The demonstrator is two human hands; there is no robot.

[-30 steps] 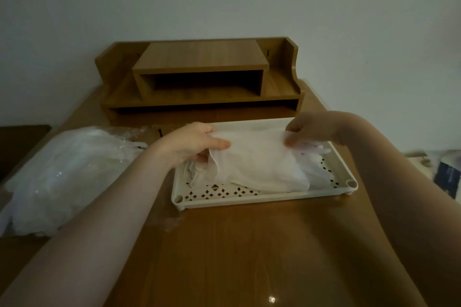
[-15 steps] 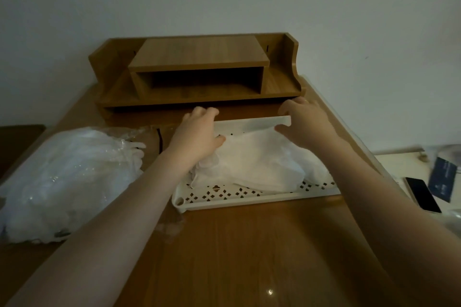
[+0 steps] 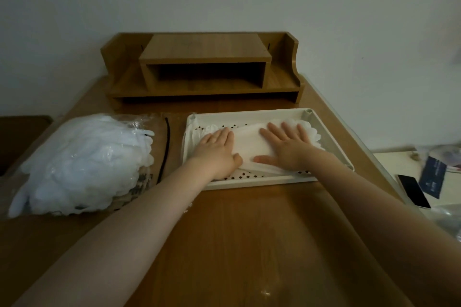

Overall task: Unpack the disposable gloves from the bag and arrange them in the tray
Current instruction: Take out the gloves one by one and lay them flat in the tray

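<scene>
A dim room, a plain pale wall, and a wooden desk (image 3: 249,244) with a wooden desktop shelf unit (image 3: 203,67) at its far edge. On the desk, a person flattens a stack of disposable gloves (image 3: 249,144) into a white perforated tray (image 3: 249,179). The left hand (image 3: 218,151) lies palm down on the stack's left part, fingers straight and together, gripping nothing; the right hand (image 3: 287,147) presses the right part, fingers spread flat, thumb out toward the near edge, likewise holding nothing.

The stack lies inside the tray with its long axis running left to right along the tray's length, slightly skewed, its right end nearer the viewer. Scalloped glove fingertips fan out toward the tray's far right corner; more white edges show at the left end.

The step appears to be pressing the layer down. Done well, it would mean even, outward strokes from the middle to push out trapped air, keeping the thin film from sliding or bunching, and squaring the stack with the tray walls.

To the left, well apart from the tray, the clear plastic bag (image 3: 79,164) holds a large heap of gloves, suggesting much remains to unpack. A phone (image 3: 412,190) lies off to the right.
</scene>
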